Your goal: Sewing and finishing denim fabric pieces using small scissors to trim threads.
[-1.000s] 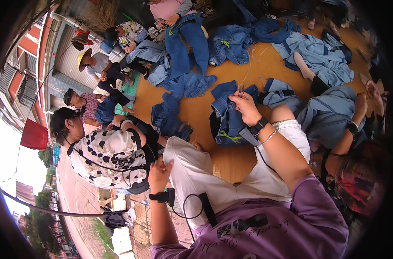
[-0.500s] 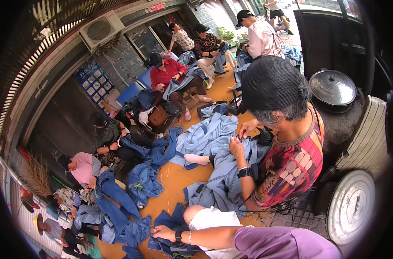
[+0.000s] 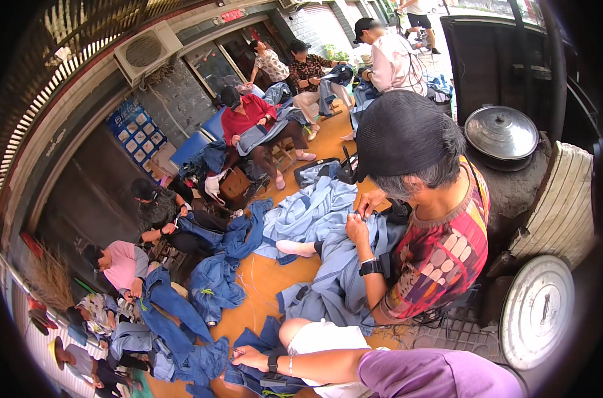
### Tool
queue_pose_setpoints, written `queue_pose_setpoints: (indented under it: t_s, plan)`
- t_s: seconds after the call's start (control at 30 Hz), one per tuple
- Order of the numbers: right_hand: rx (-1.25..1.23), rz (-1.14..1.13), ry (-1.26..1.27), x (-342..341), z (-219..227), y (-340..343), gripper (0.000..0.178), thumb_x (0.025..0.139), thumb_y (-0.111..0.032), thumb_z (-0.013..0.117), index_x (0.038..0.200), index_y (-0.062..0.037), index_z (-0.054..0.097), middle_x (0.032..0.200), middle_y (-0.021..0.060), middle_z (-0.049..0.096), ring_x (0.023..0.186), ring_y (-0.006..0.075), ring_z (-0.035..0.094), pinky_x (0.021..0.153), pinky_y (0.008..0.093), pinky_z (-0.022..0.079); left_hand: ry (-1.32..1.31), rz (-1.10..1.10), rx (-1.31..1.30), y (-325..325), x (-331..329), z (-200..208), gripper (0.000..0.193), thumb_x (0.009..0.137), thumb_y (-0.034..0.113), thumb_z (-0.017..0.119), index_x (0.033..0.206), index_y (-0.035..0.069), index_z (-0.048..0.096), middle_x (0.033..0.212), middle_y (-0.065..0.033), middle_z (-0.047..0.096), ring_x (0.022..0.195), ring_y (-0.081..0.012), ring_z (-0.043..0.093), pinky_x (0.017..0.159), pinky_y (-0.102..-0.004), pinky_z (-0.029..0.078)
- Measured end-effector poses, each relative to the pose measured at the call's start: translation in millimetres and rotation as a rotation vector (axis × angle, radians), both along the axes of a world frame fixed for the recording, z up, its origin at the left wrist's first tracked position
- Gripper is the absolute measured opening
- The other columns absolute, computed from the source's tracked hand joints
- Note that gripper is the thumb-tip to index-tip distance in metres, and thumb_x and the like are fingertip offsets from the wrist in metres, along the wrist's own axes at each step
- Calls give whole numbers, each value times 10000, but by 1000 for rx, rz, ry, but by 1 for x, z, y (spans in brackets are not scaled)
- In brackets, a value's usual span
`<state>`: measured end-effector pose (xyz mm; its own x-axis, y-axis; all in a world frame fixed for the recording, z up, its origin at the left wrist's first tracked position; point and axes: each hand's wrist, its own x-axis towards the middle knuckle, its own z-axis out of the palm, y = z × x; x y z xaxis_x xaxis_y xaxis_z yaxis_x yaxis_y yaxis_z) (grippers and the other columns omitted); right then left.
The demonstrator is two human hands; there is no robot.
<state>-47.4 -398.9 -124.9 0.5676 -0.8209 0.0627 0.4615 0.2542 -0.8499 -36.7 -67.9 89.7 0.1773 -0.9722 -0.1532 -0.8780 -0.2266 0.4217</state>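
My right hand (image 3: 249,358) reaches in from the lower right, with a purple sleeve, a bracelet and a dark watch on the wrist. Its fingers are pinched together over dark blue jeans (image 3: 269,331) lying by my knee. A thin sliver shows at the fingertips, too small to name. White shorts (image 3: 321,337) cover my thigh beneath the forearm. Of my left hand nothing can be made out. Close on the right, a co-worker in a black cap (image 3: 407,136) bends over greyish-blue jeans (image 3: 338,282), both hands working at the fabric.
Heaps of light denim (image 3: 311,209) and darker denim (image 3: 215,285) cover the orange floor (image 3: 255,268), with loose threads. Several co-workers sit along the left and back, denim on their laps. On the right stand a lidded pot (image 3: 501,132), a round metal lid (image 3: 537,312) and a corrugated sheet (image 3: 553,205).
The scene has shifted slightly left in the view. The co-worker in red has lowered a raised hand onto the denim. My right hand keeps its pinch in nearly the same place.
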Motion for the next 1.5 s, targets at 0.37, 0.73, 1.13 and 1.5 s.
queue_pose_setpoints:
  t_s: [0.37,0.73,1.13,1.5]
  plan:
    - [-41,114,-83,-10,23,4,213,863,-116,671,764,-153,486,717,-111,438,651,3,361,559,220,292,147,43,-4,-39,94,-38,244,963,262,605,954,19,604,768,-105,637,678,-192,616,657,-342,500]
    - [-136,247,-127,-10,45,-7,242,916,-182,672,817,-161,452,718,-119,386,646,-9,342,551,197,283,119,93,63,-170,117,-144,543,961,430,569,1055,-104,601,965,-316,649,831,-385,623,751,-445,471]
    - [-98,172,-38,-6,46,-35,162,927,-232,681,825,-164,574,712,-130,485,620,-19,378,547,183,291,866,525,-286,-160,117,-61,306,935,243,666,1062,-33,628,980,-48,621,928,-158,541,872,-306,428]
    - [-387,246,-77,19,178,-68,183,938,-218,662,825,-125,551,723,-105,479,648,10,418,547,212,343,979,345,-588,-162,99,61,404,972,273,597,1175,-76,605,1119,-117,630,1034,-213,564,932,-344,436]
